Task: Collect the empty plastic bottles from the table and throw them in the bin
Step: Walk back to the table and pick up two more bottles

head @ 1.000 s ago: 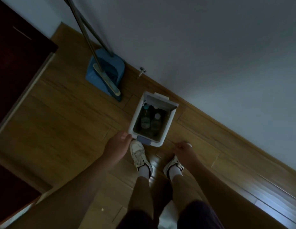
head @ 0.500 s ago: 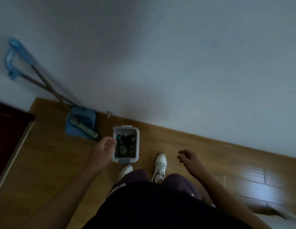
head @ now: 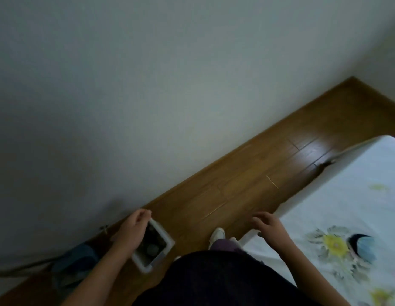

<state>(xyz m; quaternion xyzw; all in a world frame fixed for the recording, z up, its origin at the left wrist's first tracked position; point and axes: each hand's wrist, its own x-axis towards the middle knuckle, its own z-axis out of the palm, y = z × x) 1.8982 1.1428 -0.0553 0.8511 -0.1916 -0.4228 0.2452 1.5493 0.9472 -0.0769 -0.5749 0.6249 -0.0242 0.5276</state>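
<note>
A small white rectangular bin (head: 167,244) stands on the wooden floor by the wall, with plastic bottles (head: 152,248) lying inside it. My left hand (head: 134,228) hangs in front of the bin's left side, fingers loosely curled, holding nothing. Off to the right, my right hand (head: 269,226) floats with its fingers spread and empty, near the corner of the table. The bin's left wall is hidden behind my left arm.
A table with a white flowered cloth (head: 346,206) fills the lower right. A blue dustpan (head: 75,266) with a long handle leans by the wall at lower left. A grey wall (head: 170,85) fills the upper view. My white shoe (head: 217,234) is on the floor.
The view has swung right and up: the bin and dustpan slid to the lower left and the table came into sight. Both hands stay empty.
</note>
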